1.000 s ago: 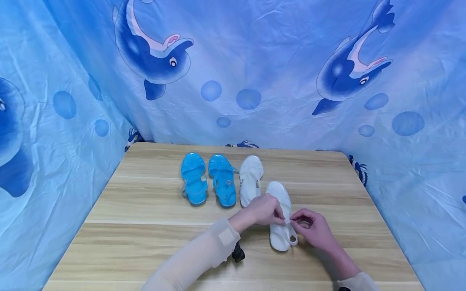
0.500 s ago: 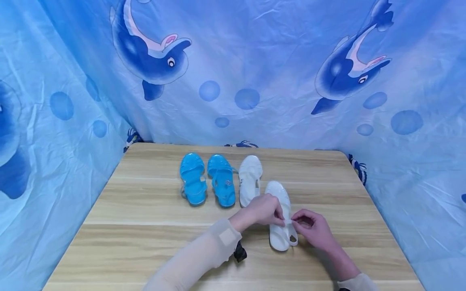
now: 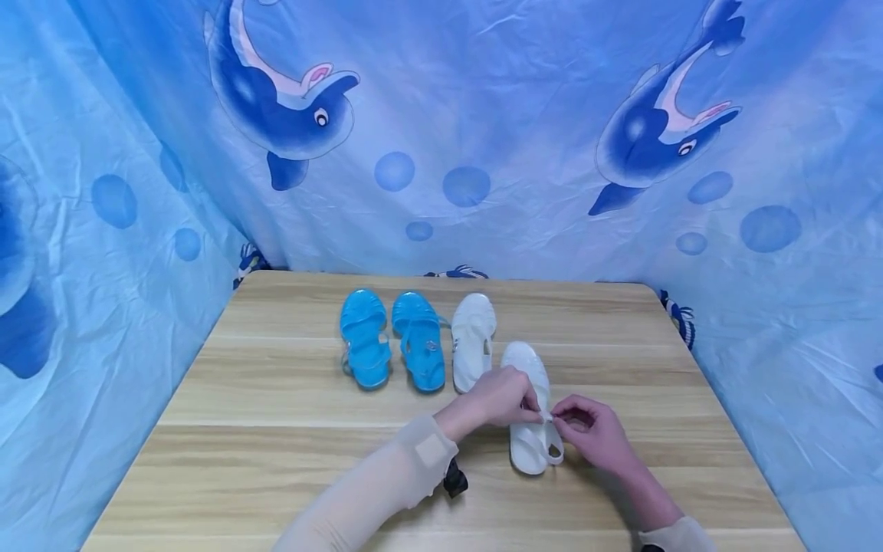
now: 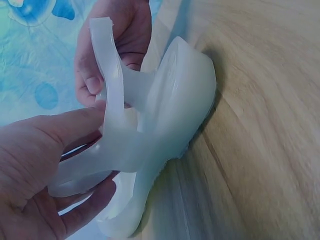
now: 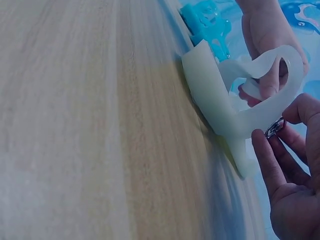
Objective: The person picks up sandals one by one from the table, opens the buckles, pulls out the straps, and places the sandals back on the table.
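A white jelly sandal (image 3: 526, 368) lies toe-away on the table, with my two hands meeting over its ankle strap. My left hand (image 3: 498, 396) pinches the strap (image 4: 111, 75) between thumb and fingers from the left. From the other side my right hand (image 3: 599, 433) holds a small metal buckle (image 5: 274, 128) at the strap's side, fingers and thumb around it. Whether the strap runs through the buckle cannot be made out. Part of the sandal's middle is hidden behind my left hand in the head view.
Left of this sandal stand its white mate (image 3: 473, 330) and two blue sandals (image 3: 366, 337), in a row on the wooden table (image 3: 276, 460). A blue dolphin-print curtain (image 3: 441, 92) surrounds the table's back and sides.
Both hands stay at the strap with only slight finger movement. The sandals keep their places; the head view shifts a little.
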Demonstrator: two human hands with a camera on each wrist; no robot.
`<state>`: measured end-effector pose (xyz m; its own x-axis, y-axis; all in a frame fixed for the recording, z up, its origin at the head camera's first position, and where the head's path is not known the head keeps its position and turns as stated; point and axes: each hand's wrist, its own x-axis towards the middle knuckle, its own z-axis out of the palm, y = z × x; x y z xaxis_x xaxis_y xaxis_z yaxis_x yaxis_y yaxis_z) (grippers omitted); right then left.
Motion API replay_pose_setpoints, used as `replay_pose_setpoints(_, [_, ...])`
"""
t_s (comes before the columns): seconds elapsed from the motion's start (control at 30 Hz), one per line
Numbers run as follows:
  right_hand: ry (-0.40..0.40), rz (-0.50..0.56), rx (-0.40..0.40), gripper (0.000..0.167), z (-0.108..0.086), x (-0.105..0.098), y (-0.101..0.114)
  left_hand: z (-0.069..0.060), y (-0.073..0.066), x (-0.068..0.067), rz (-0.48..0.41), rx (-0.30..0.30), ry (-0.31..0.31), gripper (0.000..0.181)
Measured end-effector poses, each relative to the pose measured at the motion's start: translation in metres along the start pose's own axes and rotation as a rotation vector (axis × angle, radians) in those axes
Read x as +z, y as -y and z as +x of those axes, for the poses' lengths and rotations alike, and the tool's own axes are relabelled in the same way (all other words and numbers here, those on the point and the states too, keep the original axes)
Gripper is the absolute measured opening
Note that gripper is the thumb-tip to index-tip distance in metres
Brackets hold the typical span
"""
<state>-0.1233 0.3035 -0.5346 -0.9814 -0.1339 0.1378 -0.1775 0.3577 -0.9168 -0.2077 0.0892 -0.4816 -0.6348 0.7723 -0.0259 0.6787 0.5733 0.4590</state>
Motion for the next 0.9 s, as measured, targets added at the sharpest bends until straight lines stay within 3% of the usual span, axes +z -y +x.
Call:
replay_pose_setpoints(0.17, [0.006, 0.026, 0.006, 0.015, -0.001, 0.0, 0.003, 0.001, 0.003, 0.0, -0.015, 0.0, -0.039, 0.013])
replay_pose_setpoints(0.37, [-0.015, -0.009, 0.04, 0.016, -0.006, 0.002, 0.007, 0.006, 0.001, -0.003, -0.041, 0.004, -0.158, 0.018])
replay_pose_setpoints(0.57, [-0.068, -0.055, 0.096, 0.038, -0.016, 0.006, 0.016, 0.024, 0.001, -0.007, -0.03, -0.03, -0.211, 0.036])
replay_pose_setpoints(0.63, [-0.091, -0.055, 0.121, 0.048, -0.021, 0.009, 0.02, 0.033, 0.002, -0.008, 0.005, -0.068, -0.194, 0.044])
replay_pose_setpoints(0.73, [-0.088, -0.113, 0.143, 0.073, -0.029, 0.019, 0.027, 0.047, 0.004, -0.009, 0.07, -0.162, -0.111, 0.055])
replay_pose_setpoints(0.9, [-0.051, -0.4, 0.088, 0.117, -0.04, 0.045, 0.032, 0.061, 0.007, -0.008, 0.131, -0.318, 0.028, 0.061])
